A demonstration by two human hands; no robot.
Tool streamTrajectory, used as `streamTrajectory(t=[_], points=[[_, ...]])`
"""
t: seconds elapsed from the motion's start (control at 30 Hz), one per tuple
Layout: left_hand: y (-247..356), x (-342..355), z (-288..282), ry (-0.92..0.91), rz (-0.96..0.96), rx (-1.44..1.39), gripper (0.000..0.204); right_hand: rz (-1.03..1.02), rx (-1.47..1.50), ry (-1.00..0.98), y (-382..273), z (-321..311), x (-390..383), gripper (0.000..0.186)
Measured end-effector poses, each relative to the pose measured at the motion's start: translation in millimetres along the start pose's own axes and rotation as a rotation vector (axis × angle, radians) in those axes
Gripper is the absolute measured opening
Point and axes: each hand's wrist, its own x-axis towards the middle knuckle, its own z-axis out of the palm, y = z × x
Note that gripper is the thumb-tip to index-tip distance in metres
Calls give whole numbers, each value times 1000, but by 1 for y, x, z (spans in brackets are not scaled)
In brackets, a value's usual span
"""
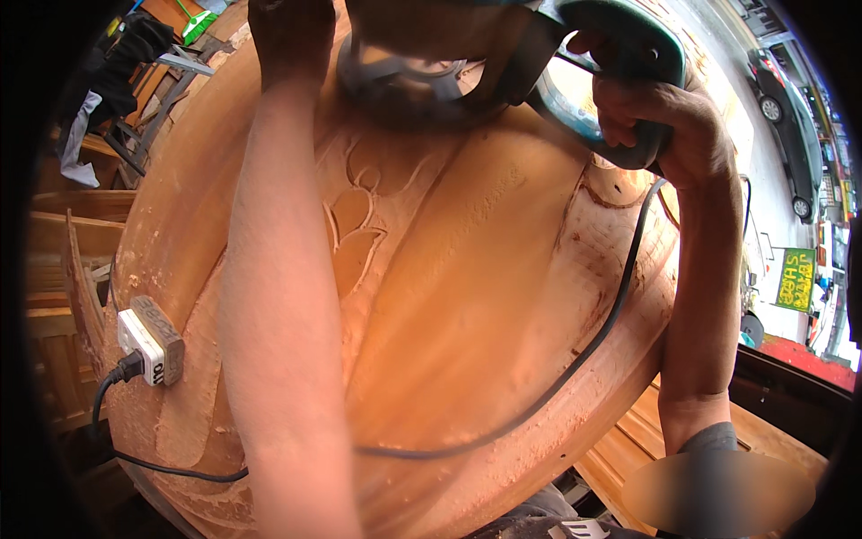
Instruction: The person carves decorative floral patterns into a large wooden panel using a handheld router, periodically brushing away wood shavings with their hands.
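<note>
Out on the street [759, 171] at two o'clock stood a dark car [790, 135]. Carved wood [467, 314] filled the middle. Between twelve and one, over it, was a power tool [525, 76]. Nearer in at two, the right hand [681, 112] was wrapped round its handle [663, 40]; at eleven, the left hand [292, 40] had a grip I couldn't tell. A socket [141, 332] sat at nine.

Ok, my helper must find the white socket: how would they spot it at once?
Find the large carved wooden piece. On its left side, beyond the left forearm, sits a small brown block. The white socket is against it, set apart by its pale face and black plug.
</note>
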Motion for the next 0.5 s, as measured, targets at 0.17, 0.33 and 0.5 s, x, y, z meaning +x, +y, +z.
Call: streamTrajectory(t=[0.17,0.33,0.5], points=[[51,18,-27,-49,-723,-859,38,46,-19,56,-3,2,-7,43],[53,31,-44,-113,-673,-751,40,53,10,63,-5,2,-2,39],[73,35,-40,34,-887,-943,40,83,-15,71,-4,1,3,36]])
